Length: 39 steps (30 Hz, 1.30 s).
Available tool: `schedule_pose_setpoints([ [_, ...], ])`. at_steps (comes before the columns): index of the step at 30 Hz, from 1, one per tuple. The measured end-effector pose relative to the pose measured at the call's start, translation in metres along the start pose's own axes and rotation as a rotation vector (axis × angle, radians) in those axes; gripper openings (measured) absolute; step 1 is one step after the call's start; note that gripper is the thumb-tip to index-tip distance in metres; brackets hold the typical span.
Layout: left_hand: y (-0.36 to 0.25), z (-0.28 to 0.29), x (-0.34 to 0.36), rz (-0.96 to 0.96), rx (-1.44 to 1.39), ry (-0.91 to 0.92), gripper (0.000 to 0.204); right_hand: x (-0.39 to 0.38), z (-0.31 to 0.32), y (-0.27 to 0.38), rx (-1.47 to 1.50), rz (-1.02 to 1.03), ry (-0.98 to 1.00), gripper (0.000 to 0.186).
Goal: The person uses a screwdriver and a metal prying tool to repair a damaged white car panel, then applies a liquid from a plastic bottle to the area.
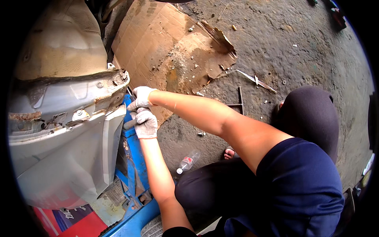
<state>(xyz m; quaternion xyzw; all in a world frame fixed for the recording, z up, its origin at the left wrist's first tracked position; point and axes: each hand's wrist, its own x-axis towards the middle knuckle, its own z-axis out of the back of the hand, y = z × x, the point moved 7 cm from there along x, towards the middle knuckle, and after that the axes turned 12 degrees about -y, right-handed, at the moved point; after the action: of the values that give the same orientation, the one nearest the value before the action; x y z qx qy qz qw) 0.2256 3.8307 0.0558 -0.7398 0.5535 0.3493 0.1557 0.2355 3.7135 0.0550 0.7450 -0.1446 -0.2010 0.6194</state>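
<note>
Both my hands wear whitish, soiled work gloves and are close together at the rusted end of a pale car body panel, just over a blue metal frame. My left hand is closed, with a grey, rounded piece sticking out beside its fingers; its kind is not clear. Right above it, my right hand has its fingers curled in next to a thin dark edge by the panel's corner. What those fingers grip, if anything, is hidden.
Torn, dirty cardboard covers the floor ahead. A T-shaped metal bar and a whitish strip lie on the rough ground. A clear plastic bottle rests near my knee. A red printed sheet is at lower left.
</note>
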Motion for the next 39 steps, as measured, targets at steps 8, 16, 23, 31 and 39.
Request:
schedule_pose_setpoints([
  [8,-0.008,0.004,0.015,0.001,0.221,0.096,0.044,0.007,0.011,0.005,-0.249,0.185,-0.119,0.061],
  [16,-0.037,0.062,0.03,-0.199,0.468,0.015,0.051,-0.011,0.006,-0.018,-0.288,0.264,-0.131,0.055],
  [23,-0.047,0.11,0.022,-0.494,0.877,-0.248,0.042,-0.036,-0.004,-0.044,-0.34,0.269,-0.03,0.047],
  [31,-0.065,0.208,0.011,-0.36,0.802,-0.596,0.028,-0.093,-0.053,-0.096,-0.586,0.171,0.209,0.038],
  [39,0.009,0.311,-0.007,-0.445,0.84,-0.807,0.003,-0.098,0.037,-0.178,-0.809,-0.466,0.863,0.035],
])
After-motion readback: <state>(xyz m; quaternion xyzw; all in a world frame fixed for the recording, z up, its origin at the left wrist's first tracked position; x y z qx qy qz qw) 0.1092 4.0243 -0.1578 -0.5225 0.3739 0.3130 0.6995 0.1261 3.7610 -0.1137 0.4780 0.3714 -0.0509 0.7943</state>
